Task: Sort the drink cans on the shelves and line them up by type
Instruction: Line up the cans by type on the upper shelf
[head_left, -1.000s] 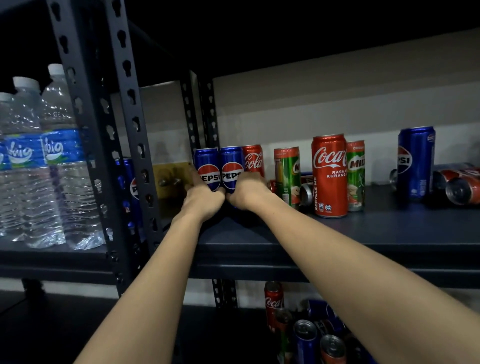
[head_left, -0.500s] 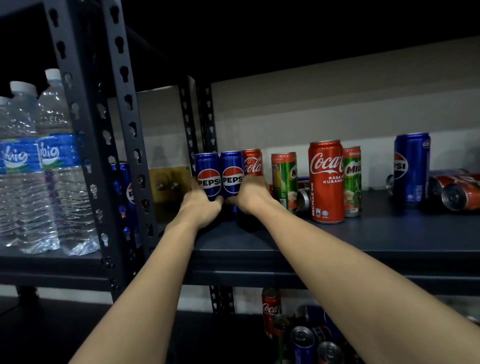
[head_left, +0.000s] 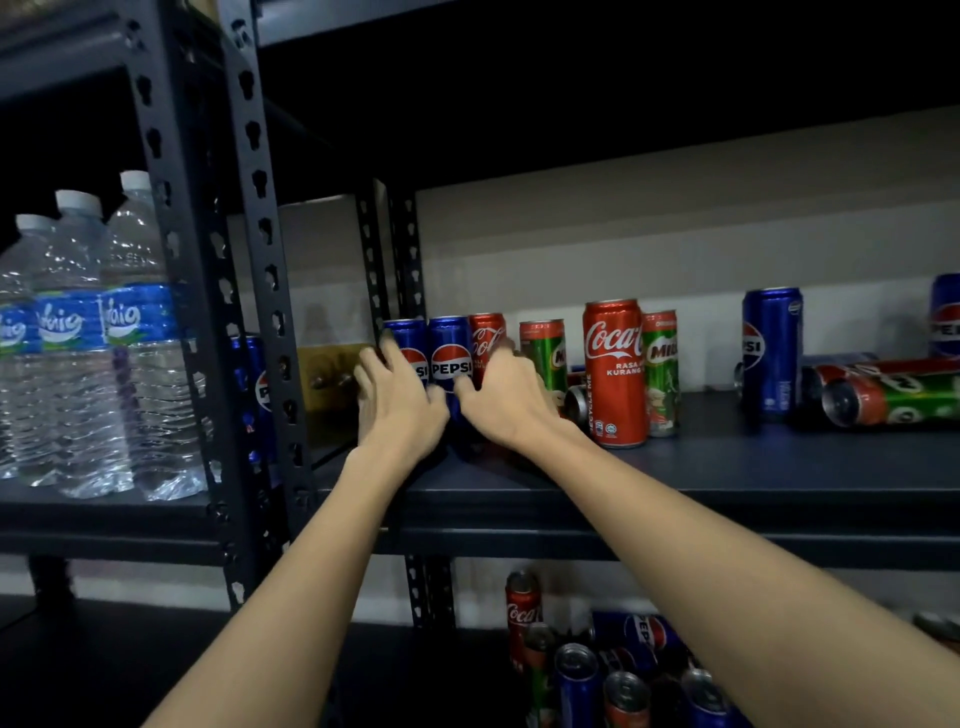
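Head view: two upright Pepsi cans touching side by side at the far left end of the dark shelf (head_left: 727, 467), left Pepsi can (head_left: 402, 338) and right Pepsi can (head_left: 450, 348), about 10 o'clock from picture centre. Left hand (head_left: 397, 400) in front of the left Pepsi can, fingers spread and relaxed, fingertips against its side, gripping nothing. Right hand (head_left: 506, 400) at 3 o'clock of the left hand, fingers loosely splayed, index near the base of the right Pepsi can; firm contact impossible to tell. Small Coca-Cola can (head_left: 485, 335) just behind the right hand. At 3 o'clock along the shelf: Milo can (head_left: 543, 348), tall Coca-Cola can (head_left: 615, 369), second Milo can (head_left: 660, 371), further Pepsi can (head_left: 771, 353), toppled cans (head_left: 893, 392). Water bottles (head_left: 78, 338) at 9 o'clock; mixed cans (head_left: 597, 670) on the lower shelf at 6 o'clock.
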